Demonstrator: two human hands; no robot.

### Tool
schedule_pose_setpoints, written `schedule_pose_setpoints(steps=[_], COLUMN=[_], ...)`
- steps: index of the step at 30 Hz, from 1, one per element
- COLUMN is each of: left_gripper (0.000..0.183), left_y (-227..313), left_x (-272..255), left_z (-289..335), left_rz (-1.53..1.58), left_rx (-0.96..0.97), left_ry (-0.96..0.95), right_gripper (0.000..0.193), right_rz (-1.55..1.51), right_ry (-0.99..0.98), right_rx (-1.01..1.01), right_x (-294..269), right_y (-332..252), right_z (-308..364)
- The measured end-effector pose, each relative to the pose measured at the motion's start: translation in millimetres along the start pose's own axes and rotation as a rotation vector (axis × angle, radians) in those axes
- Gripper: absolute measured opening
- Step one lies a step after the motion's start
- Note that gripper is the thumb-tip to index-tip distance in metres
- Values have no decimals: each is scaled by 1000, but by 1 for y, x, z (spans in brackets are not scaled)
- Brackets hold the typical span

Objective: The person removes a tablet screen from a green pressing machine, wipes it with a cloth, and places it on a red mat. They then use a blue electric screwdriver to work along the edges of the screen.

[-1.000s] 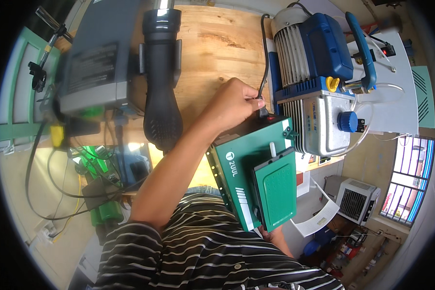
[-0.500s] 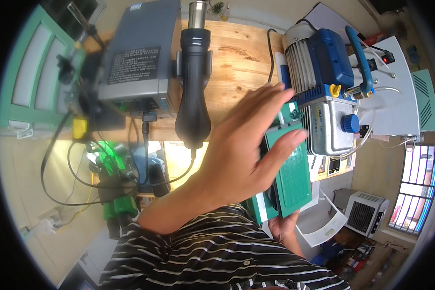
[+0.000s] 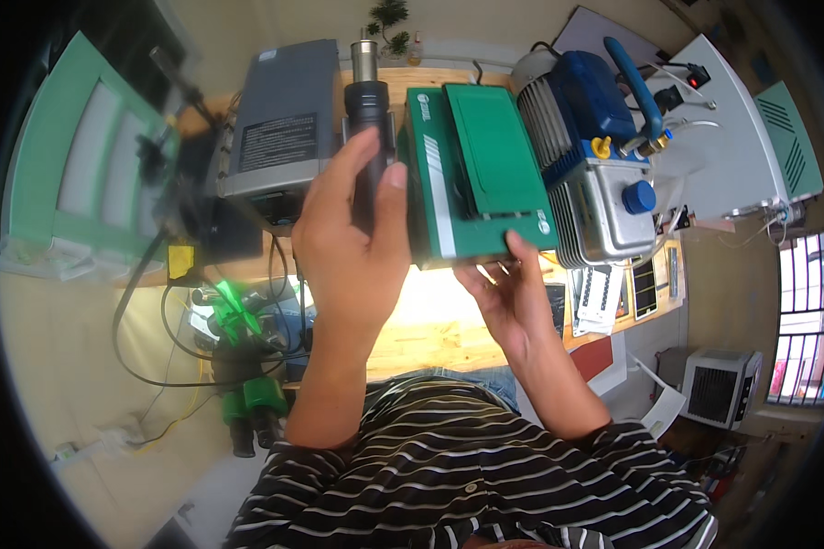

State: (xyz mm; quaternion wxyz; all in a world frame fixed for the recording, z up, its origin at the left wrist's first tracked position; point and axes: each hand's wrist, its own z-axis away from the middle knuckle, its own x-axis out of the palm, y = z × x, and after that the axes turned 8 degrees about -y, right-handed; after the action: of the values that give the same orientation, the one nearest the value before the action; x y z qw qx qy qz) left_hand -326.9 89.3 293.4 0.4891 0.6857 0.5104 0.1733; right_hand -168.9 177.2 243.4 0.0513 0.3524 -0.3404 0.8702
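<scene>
Though the green box (image 3: 490, 169) seems placed, the right hand (image 3: 510, 302) grasps its near edge, release undone; left of it, the left hand (image 3: 352, 245) has fingers spread.

Daylight shows through a barred window (image 3: 804, 316) in the beige wall (image 3: 751, 245) at far right, near a boxy air cooler (image 3: 716, 389). A green-framed panel (image 3: 92, 174) with pale insets stands at left, while bright light washes over the wooden workbench (image 3: 421, 352).
</scene>
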Motion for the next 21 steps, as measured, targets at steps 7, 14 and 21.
schedule_pose_setpoints(steps=[7,14,21], left_gripper=[37,40,22], left_y=[25,13,-77], left_x=[-7,-21,62], left_z=[44,130,249], left_rz=[209,212,231], left_rx=[-31,163,-53], left_ry=[-33,-300,-852], right_gripper=[44,31,55], right_rz=[-22,135,1199], right_ry=[-136,-335,120], right_rx=[-3,-131,-90], right_x=[6,-39,-225], right_y=[5,31,46], right_z=[-56,31,29])
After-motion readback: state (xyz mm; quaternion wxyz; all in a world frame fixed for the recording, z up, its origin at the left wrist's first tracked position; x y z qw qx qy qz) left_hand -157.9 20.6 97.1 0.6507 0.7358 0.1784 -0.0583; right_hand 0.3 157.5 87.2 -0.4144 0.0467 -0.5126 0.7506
